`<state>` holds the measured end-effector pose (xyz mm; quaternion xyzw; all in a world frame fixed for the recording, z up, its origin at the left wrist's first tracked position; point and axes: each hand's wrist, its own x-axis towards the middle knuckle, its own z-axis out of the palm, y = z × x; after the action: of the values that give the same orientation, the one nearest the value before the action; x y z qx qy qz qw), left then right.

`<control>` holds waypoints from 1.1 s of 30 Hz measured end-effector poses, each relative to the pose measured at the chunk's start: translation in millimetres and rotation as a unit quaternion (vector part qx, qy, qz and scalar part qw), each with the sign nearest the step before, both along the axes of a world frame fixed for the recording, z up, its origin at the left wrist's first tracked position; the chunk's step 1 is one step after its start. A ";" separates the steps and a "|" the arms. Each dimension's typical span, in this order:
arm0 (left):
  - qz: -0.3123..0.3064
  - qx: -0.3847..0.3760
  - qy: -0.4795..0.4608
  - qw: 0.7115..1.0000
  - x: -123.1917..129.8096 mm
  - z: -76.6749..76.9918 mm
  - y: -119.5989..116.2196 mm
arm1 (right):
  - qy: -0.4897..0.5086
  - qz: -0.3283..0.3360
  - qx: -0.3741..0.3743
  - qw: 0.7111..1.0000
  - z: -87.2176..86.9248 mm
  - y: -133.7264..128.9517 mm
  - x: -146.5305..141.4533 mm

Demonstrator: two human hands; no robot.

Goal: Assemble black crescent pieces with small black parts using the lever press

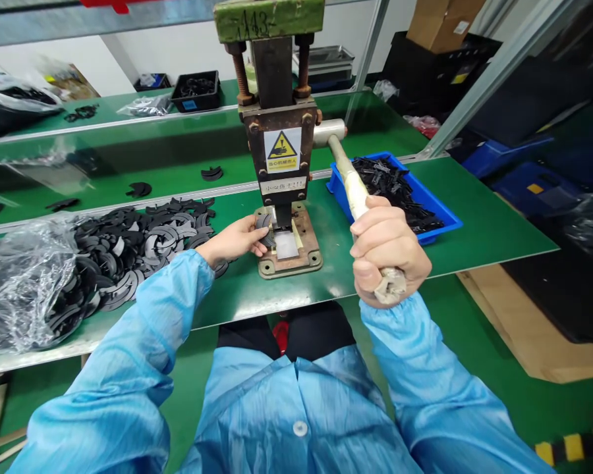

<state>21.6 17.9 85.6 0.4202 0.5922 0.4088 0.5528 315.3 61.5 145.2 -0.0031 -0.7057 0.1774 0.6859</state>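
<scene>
A hand-operated press (277,118) stands upright on the green bench, with a warning label on its front. My right hand (388,250) is closed around the press lever (350,174), which is wrapped in pale tape and slants down toward me. With my left hand (240,238) I pinch a curved black plastic part (265,230) at the left side of the press ram. One end of that part is hidden by the ram and my fingers. Below the ram lies the metal base plate (306,240) with a light grey block on it.
A heap of curved black parts (168,230) spreads on the left, partly in a clear plastic bag (24,289). To the right of the press, a blue tray (442,227) holds small black pieces. A black bin (212,99) stands on the rear bench. A metal post (494,79) rises at the right.
</scene>
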 end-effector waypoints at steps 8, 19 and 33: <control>-0.006 -0.017 0.066 0.998 3.3 -4.1 16.6 | -0.005 -0.005 -0.004 1.000 0.3 0.0 0.9; -0.014 -0.081 0.088 0.993 11.0 10.8 30.8 | 0.015 0.013 -0.007 1.000 0.0 -2.5 -1.6; 0.006 0.099 0.139 0.985 -27.0 36.5 -9.5 | -0.014 0.003 0.013 1.000 2.0 1.7 3.2</control>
<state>-5.4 8.4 122.0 0.5223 0.6225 0.4059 0.4183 318.5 63.3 147.2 0.0056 -0.7174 0.1705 0.6755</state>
